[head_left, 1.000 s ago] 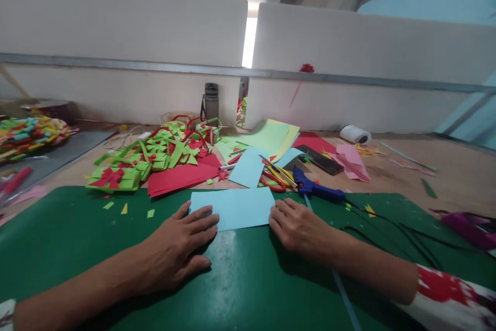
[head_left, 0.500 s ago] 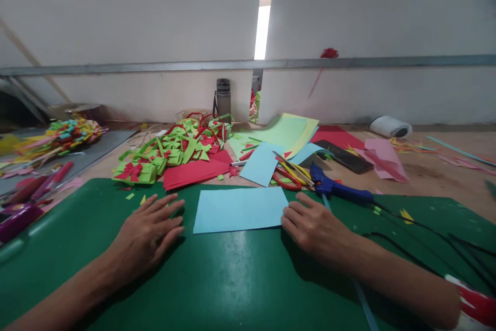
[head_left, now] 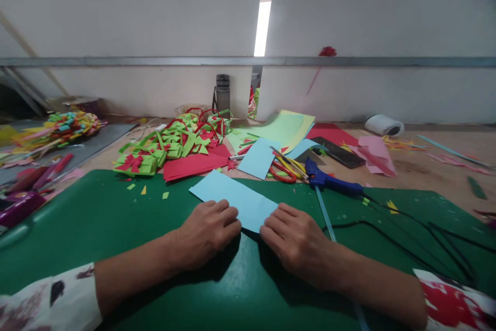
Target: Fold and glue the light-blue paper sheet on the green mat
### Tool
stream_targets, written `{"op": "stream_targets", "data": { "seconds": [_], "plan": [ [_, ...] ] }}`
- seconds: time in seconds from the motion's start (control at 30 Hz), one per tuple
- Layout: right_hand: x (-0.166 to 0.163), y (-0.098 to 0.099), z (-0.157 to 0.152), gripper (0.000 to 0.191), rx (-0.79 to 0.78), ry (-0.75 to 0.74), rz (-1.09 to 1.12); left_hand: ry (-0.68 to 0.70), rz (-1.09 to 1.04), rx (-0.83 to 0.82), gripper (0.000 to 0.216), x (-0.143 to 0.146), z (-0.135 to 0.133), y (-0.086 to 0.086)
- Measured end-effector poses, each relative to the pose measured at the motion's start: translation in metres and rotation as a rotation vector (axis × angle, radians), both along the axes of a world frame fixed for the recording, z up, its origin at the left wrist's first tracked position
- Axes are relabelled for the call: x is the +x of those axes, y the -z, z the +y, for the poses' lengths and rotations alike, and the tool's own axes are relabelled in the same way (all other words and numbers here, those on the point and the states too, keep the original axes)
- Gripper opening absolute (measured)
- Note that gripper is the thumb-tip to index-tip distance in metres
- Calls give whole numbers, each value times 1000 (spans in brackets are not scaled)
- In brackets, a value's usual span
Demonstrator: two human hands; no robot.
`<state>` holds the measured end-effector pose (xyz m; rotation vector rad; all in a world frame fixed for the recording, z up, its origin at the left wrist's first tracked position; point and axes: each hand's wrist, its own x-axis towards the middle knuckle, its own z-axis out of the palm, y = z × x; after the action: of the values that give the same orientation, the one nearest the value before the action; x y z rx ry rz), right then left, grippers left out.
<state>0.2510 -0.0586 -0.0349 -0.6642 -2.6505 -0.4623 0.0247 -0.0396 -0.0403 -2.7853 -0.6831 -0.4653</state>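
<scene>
A light blue sheet of paper (head_left: pixel 232 194) lies slanted over the green mat (head_left: pixel 163 217), its near edge at both hands. My left hand (head_left: pixel 212 230) is closed at that near edge, fingers curled over the paper and fingertips hidden from view. At the sheet's right end, my right hand (head_left: pixel 292 235) grips the corner with bent fingers. A narrow blue paper strip (head_left: pixel 324 212) runs past my right wrist and under the forearm.
Behind the mat lie red paper (head_left: pixel 194 167), a pile of green and red paper pieces (head_left: pixel 182 140), scissors (head_left: pixel 284 173), a phone (head_left: pixel 341 153) and a blue glue gun (head_left: pixel 333 182) with a black cable. A dark bottle (head_left: pixel 223 94) stands by the white partition.
My left hand has moved right and closed at the blue paper's near edge. The sheet has turned from nearly straight to slanted, its right end nearer me. My right hand has shifted slightly left.
</scene>
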Motion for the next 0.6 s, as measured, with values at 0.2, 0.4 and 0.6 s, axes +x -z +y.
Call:
{"op": "stream_targets", "data": {
  "seconds": [0.2,0.4,0.6],
  "plan": [
    [5,1,4,28,-240,-18,18,-97,-76,-134,24,-3,-4,6],
    [17,-3,5,39,-8,-82,46,-138,-87,-405,31,-4,-12,-2],
    [56,19,18,40,145,31,-48,-173,100,-638,62,-10,-14,-21]
  ]
}}
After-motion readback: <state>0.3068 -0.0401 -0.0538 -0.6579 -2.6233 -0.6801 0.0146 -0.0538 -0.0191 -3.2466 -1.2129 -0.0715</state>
